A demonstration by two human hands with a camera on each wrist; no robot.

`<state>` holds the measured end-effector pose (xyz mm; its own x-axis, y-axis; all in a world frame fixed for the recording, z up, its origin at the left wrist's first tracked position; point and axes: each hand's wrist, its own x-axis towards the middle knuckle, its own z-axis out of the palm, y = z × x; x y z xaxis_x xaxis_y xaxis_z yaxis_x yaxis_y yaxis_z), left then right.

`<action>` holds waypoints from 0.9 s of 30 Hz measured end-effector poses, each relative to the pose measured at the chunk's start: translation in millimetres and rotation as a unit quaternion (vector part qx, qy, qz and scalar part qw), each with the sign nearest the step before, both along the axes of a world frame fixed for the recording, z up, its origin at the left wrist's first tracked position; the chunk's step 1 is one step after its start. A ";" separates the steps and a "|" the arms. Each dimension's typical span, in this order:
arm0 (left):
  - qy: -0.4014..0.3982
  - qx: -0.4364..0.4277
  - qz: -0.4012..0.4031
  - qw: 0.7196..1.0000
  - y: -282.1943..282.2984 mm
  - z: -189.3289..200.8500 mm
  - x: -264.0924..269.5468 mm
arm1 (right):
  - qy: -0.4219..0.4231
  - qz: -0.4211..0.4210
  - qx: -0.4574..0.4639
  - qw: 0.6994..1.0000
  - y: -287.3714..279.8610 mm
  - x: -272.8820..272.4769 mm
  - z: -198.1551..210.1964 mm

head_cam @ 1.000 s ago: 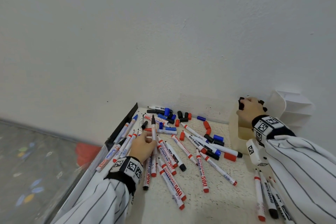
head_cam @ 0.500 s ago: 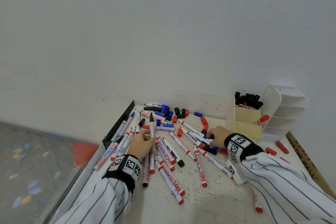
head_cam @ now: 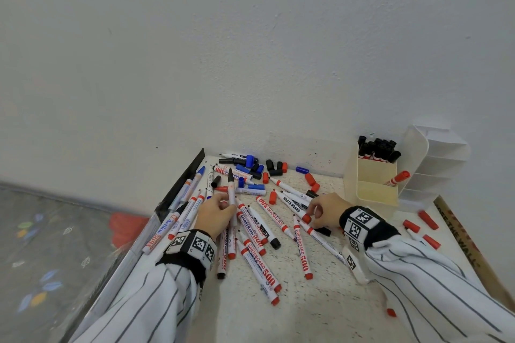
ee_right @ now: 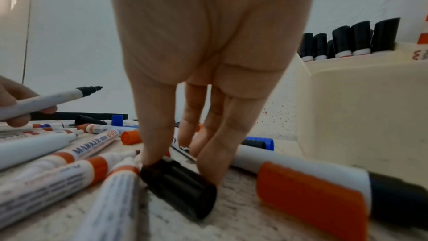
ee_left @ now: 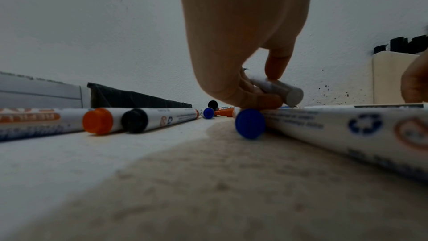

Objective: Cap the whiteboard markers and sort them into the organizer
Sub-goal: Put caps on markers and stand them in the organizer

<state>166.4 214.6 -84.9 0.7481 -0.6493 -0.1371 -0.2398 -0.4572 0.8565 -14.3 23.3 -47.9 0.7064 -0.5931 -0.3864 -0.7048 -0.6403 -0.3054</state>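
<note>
Many uncapped whiteboard markers (head_cam: 260, 264) lie scattered on the white table (head_cam: 320, 315). My left hand (head_cam: 227, 205) grips an uncapped black marker (head_cam: 230, 189) with its tip pointing away; in the left wrist view its grey end (ee_left: 284, 92) sticks out from the left hand (ee_left: 266, 89). My right hand (head_cam: 313, 220) reaches down into the pile, and its thumb and fingers pinch a loose black cap (ee_right: 178, 180) lying on the table. The cream organizer (head_cam: 373, 195) stands at the back right, with black-capped markers (head_cam: 379, 149) in its rear compartment and one red marker (head_cam: 397, 178) in front of them.
Loose red, blue and black caps (head_cam: 274, 168) lie near the wall, more red caps (head_cam: 426, 220) right of the organizer. A wooden ruler (head_cam: 468, 239) runs along the right edge. A dark strip (head_cam: 181, 184) borders the table's left edge, with the floor beyond it.
My right hand left the organizer, came down to the marker pile and closed its fingers on a black cap. The left hand kept the black marker and barely moved.
</note>
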 end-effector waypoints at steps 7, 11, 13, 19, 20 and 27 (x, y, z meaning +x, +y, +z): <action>-0.007 -0.002 -0.006 1.000 0.1 0.6 -1.0 | -0.033 0.004 -0.017 0.999 1.0 -5.7 -3.6; -0.025 -0.019 -0.009 0.999 0.2 3.7 -3.9 | -0.112 -0.036 -0.052 0.992 -2.7 -7.7 3.4; -0.033 -0.027 -0.007 0.999 0.3 4.6 -5.1 | -0.143 -0.053 -0.056 0.987 -4.6 -8.3 6.5; -0.059 -0.028 -0.034 0.997 3.0 7.3 -6.9 | -0.225 -0.046 -0.022 0.973 1.6 -5.9 16.3; -0.062 -0.026 -0.043 0.997 3.1 8.7 -7.9 | -0.243 -0.043 -0.013 0.969 4.3 -6.2 18.4; -0.082 -0.034 -0.132 0.987 0.0 20.7 -24.2 | -0.339 -0.015 -0.018 0.941 21.5 -0.9 27.9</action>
<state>142.2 214.7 -64.1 0.5604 -0.8279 0.0224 -0.4805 -0.3030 0.8230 -15.2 44.9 -19.9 0.7665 -0.6202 0.1668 -0.3739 -0.6421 -0.6692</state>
